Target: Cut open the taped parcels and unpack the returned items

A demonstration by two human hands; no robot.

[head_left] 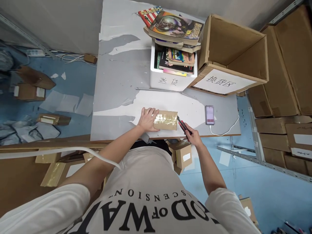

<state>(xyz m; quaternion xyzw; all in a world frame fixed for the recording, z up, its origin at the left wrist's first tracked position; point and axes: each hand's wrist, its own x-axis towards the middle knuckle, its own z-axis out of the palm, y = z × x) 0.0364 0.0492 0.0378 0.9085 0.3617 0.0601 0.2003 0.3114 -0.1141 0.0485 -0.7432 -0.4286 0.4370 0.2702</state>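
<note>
A small taped cardboard box point(167, 120) lies on the worktable near its front edge, with shiny tape over its top. My left hand point(148, 120) grips the box at its left end, fingers over the top. In my right hand point(193, 134) is a red and black box cutter point(183, 125), its tip at the right end of the box. Whether the blade touches the cardboard I cannot tell.
A phone point(210, 115) on a white cable lies to the right. Behind stand a white bin point(170, 79) piled with books point(175, 27) and a large open carton point(226, 73) with a handwritten label. Stacked cartons point(280, 71) fill the right side; boxes and paper litter the floor at left.
</note>
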